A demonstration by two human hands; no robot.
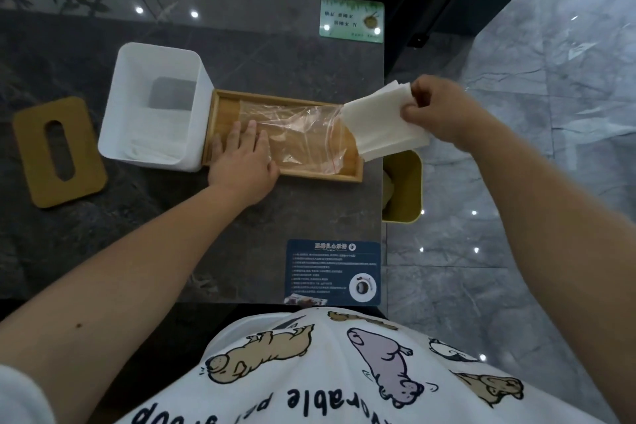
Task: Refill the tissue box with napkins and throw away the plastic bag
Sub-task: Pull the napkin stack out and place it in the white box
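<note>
A white tissue box (155,110) stands open on the dark table, a few napkins lying in its bottom. Its tan slotted lid (58,151) lies flat to the left. Right of the box sits a wooden tray (347,174) with a clear plastic bag (303,134) lying in it. My left hand (244,162) presses flat on the bag's left end. My right hand (444,113) pinches a white napkin stack (382,124), which is out of the bag's mouth, past the table's right edge.
A yellow bin (409,189) stands on the floor beside the table's right edge, under the napkins. A green card (351,19) lies at the far right corner and a dark blue notice (334,272) near the front edge. Grey marble floor spreads to the right.
</note>
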